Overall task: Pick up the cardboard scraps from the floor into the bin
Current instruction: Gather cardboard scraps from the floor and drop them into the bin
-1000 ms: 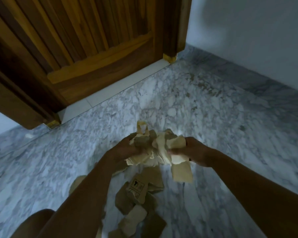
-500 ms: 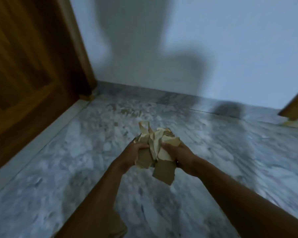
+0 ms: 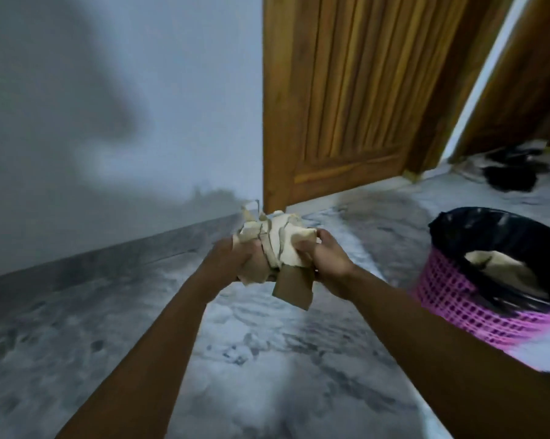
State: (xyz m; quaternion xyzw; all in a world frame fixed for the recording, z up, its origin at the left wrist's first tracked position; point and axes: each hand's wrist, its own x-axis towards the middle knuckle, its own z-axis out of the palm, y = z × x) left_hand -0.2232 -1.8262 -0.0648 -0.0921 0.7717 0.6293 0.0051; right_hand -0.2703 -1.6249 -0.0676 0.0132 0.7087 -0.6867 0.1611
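Note:
A bundle of torn cardboard scraps (image 3: 280, 248) is clasped between both my hands in mid-air at the centre of the head view. My left hand (image 3: 235, 261) grips its left side and my right hand (image 3: 326, 259) grips its right side; one brown flap hangs below them. The pink mesh bin (image 3: 476, 305) with a black liner stands on the floor at the right, beside my right forearm. Pale cardboard pieces (image 3: 501, 270) lie inside it. The bundle is to the left of the bin and apart from it.
A marble floor (image 3: 267, 359) spreads below. A pale wall (image 3: 124, 122) stands at the left and a wooden door (image 3: 346, 99) behind the bundle. Dark footwear (image 3: 511, 175) lies on the floor at the far right, beyond the bin.
The view has swung to the right with the bundle held in both hands. The scraps left on the floor have gone out of view; the pink bin and another door have come in.

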